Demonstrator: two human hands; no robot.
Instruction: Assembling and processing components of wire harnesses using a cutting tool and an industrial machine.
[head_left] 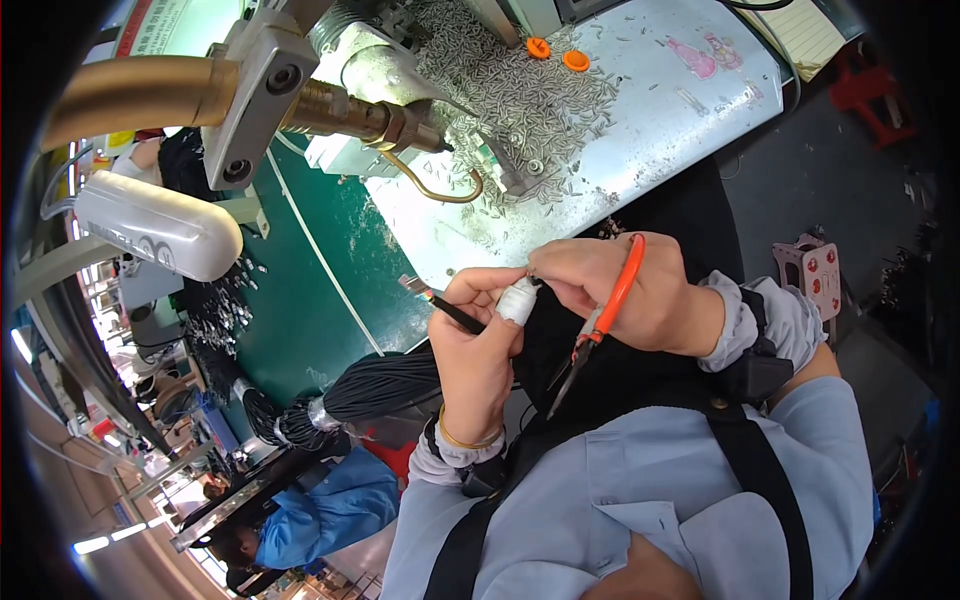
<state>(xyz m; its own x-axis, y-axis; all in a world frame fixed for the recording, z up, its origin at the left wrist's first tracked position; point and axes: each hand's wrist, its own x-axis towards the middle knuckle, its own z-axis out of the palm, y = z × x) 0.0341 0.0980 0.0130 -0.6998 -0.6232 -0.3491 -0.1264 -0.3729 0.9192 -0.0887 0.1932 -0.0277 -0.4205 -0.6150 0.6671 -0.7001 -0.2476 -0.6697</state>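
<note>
My left hand (470, 345) is closed around a black cable (458, 314); its stripped end with thin coloured wires (416, 287) sticks out to the left. White tape (517, 300) is wrapped round a digit of that hand. Close against it, my right hand (635, 290) has its thumb and forefinger pinched together at a small dark bit that I cannot make out. A pair of orange-handled pliers (622, 285) is held in the right hand too, with the dark jaws pointing down toward my lap. Both hands are over my lap, in front of the metal plate's edge.
Small metal pins (520, 95) lie heaped on a pale metal plate (680, 130), near two orange round pieces (575, 61). A machine head with a brass-coloured nozzle (400, 125) and a white lamp (160, 225) overhang the left. Bundled black cables (385, 385) cross the green tabletop (310, 300). A person in blue (335, 510) is at lower left.
</note>
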